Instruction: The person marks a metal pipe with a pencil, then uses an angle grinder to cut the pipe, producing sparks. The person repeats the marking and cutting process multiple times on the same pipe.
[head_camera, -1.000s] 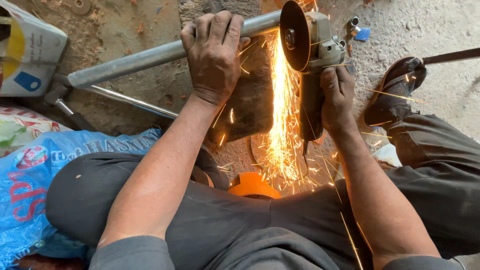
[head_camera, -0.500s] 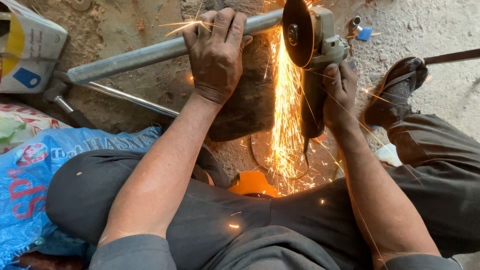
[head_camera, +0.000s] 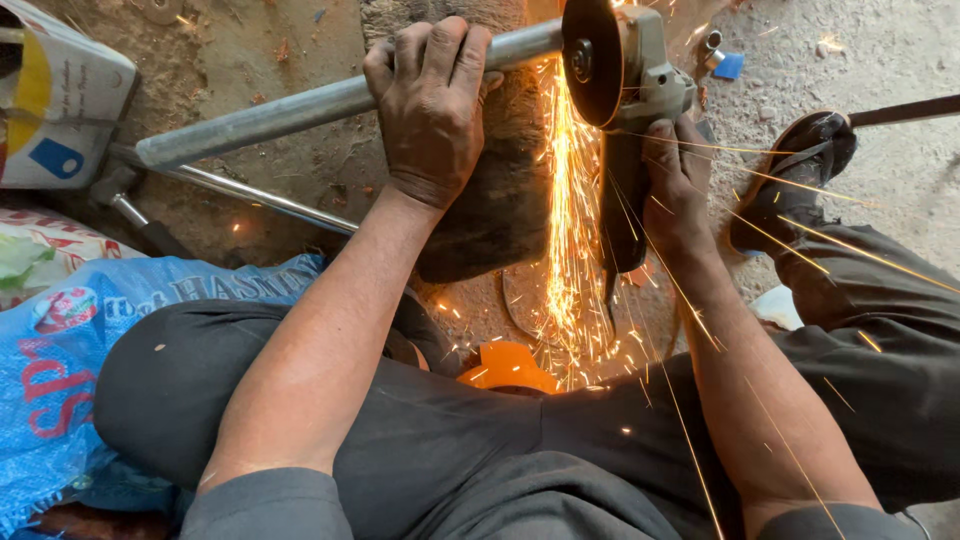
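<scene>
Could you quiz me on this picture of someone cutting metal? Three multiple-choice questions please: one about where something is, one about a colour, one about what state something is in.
1. Where does the left hand rest?
A. on the grey pipe
B. on the blue sack
C. on the sandal

2. What colour is the small piece on the ground by the person's lap?
A. green
B. orange
C. white

3. What is the grinder doing?
A. lying on the ground
B. held in the air, away from the pipe
C. throwing sparks at the pipe

Answers:
1 A: the left hand wraps over the pipe.
2 B: the orange piece sits below the sparks.
3 C: the right hand holds the grinder, and sparks stream down from its disc.
</scene>
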